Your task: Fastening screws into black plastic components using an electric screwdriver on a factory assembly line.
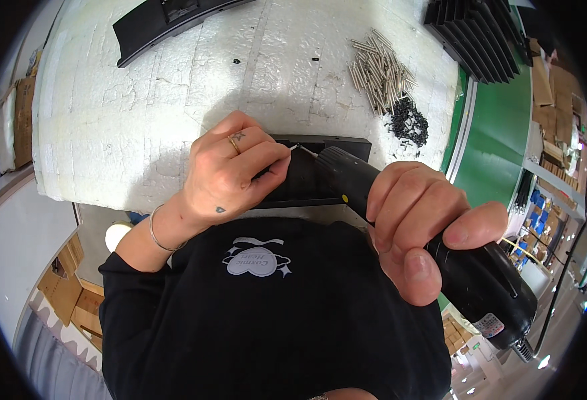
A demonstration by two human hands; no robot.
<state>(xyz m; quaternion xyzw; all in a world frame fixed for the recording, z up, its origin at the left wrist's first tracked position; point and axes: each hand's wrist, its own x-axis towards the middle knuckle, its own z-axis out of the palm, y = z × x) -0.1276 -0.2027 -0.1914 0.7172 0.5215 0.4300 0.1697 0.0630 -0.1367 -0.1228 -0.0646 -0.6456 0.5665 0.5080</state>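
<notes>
My right hand (427,233) is wrapped round the body of a black electric screwdriver (350,170), whose thin bit points left. At the bit's tip sits a small black screw (296,146), and the fingertips of my left hand (237,167) are pinched together on it. Below both hands lies a black tray-shaped part (357,145) with a raised rim, partly covered by my left hand and the screwdriver. A yellow dot marks its near right corner area.
Right of the hands, silver pins (380,70) lie heaped beside a pile of small black screws (408,122). Another black part (153,30) rests at the far left. Ribbed black parts (473,40) stand stacked at the far right. White foam sheeting (120,120) covers the worktable beside a green surface (490,153).
</notes>
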